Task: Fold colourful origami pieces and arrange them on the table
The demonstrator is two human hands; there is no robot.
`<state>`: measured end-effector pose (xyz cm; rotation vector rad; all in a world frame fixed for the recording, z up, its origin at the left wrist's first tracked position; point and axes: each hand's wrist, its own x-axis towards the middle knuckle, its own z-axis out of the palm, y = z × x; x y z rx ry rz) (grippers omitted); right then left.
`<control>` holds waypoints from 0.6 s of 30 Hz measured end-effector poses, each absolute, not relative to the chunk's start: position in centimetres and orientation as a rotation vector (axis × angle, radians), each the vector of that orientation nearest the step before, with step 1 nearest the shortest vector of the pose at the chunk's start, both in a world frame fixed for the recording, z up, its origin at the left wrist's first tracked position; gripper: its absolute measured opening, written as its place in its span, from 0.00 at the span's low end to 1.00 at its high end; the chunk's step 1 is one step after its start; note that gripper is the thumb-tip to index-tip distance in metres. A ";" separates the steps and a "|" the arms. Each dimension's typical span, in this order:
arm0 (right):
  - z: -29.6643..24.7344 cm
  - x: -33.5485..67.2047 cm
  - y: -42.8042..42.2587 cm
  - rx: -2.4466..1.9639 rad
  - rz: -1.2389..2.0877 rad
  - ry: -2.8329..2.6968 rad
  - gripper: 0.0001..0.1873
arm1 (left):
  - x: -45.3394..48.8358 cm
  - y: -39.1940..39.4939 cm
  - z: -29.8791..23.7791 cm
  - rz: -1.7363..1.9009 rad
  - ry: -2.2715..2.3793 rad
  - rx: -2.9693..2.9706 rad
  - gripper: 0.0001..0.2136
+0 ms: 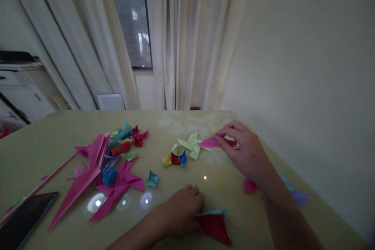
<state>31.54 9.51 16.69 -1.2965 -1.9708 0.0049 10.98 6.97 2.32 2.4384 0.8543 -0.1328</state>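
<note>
In the head view, the right hand (247, 152), right of centre in the frame, has its thumb and fingertips closed in a pinch on a pointed pink paper (209, 141); the point juts left, over part of a pale green pinwheel (193, 140); the pinch sits at the wider end, perhaps so that the narrow tip stays uncrushed. The left hand (184, 207), at the bottom centre, has its fingers curled in and rests low over the table (73, 121); it meets the corner of a red paper (216, 228) with a light blue edge, though its thumb is hidden and I cannot tell whether it grips that corner or merely steadies it.

Left of the pinwheel's lower arm, a small row of folded pieces (175, 159) in yellow, red and blue sits close together; a light blue star (152, 179) lies alone nearer the middle. At the left of the frame a large pink fold (90, 168), a pink pinwheel (130, 179) and a blue piece (109, 176) are heaped together, probably to leave working room between the hands; a thin pink stick (55, 172) slants past a black tablet (26, 220) at lower left.
</note>
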 end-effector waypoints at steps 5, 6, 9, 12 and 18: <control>17.0 31.5 9.1 -1.214 0.125 -1.907 0.08 | 9.5 8.1 4.3 -0.038 0.999 2.421 0.07; 17.1 31.6 9.0 -1.199 0.136 -1.897 0.08 | 9.0 8.5 4.8 -0.010 1.021 2.416 0.08; 17.3 31.7 8.6 -1.150 0.119 -1.886 0.08 | 7.5 9.5 6.5 0.197 1.082 2.412 0.09; 17.6 31.7 8.3 -1.112 0.104 -1.896 0.08 | 6.4 9.9 7.8 0.458 1.166 2.434 0.17; 18.1 31.8 7.7 -1.141 0.096 -1.956 0.08 | 5.4 10.5 8.4 0.670 1.323 2.524 0.26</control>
